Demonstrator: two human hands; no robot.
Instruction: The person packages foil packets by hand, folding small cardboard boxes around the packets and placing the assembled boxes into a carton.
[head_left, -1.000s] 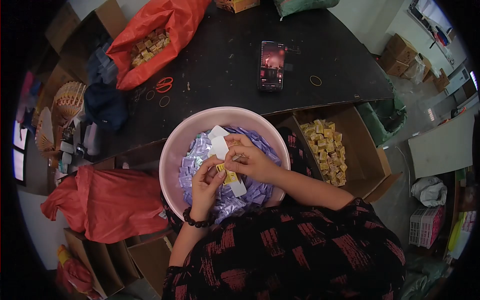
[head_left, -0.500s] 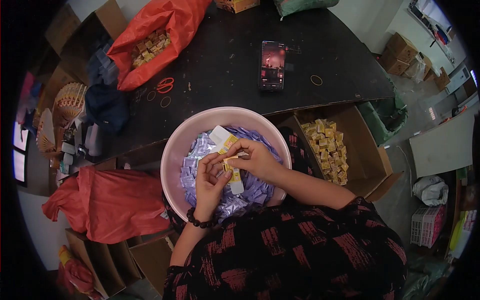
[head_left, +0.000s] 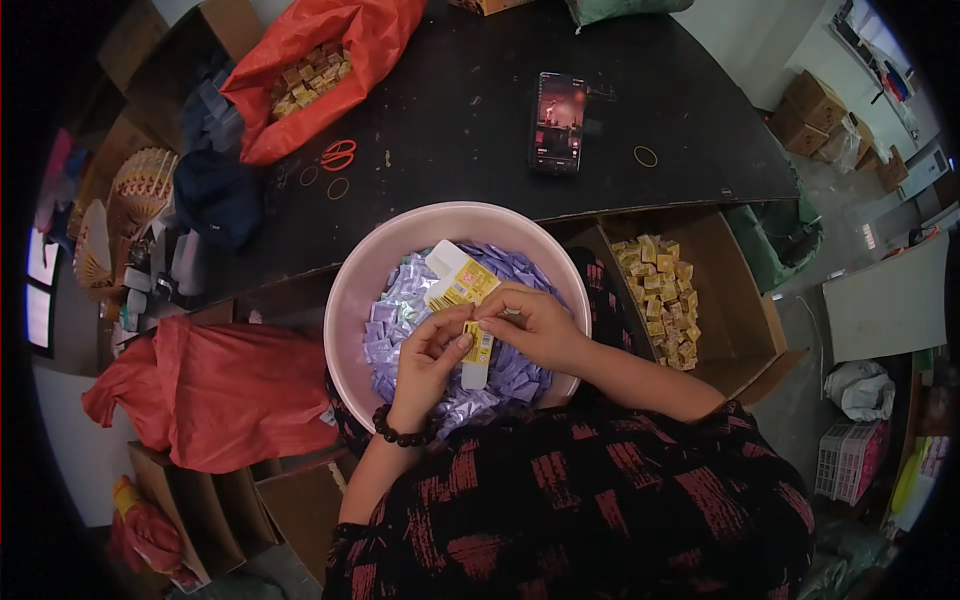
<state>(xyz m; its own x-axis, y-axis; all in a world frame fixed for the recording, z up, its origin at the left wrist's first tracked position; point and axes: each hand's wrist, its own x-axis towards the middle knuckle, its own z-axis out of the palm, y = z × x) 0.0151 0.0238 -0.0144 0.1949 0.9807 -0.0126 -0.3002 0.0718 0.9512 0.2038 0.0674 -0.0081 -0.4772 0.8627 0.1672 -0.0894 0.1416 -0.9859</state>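
Note:
Over a pink basin [head_left: 352,250] full of small purple packets [head_left: 400,305], my two hands meet at a yellow and white cardboard piece. My left hand [head_left: 432,360] pinches the lower yellow carton [head_left: 478,350], whose white flap hangs down. My right hand [head_left: 532,325] has its fingers closed at the top of that carton, beside a second yellow and white carton [head_left: 465,280] that points up and left. Whether the two cartons are joined is hidden by the fingers.
On the black table [head_left: 450,120] lie a phone [head_left: 558,125], red scissors [head_left: 339,155] and rubber bands. A red bag [head_left: 375,60] holds small boxes. Right of the basin, a cardboard box [head_left: 725,290] contains yellow packs [head_left: 660,295]. Red cloth [head_left: 230,395] is at left.
The yellow printed side of the upper carton has come into view. Both hands have shifted slightly right, with the cartons still between them. The whole view has also moved a little.

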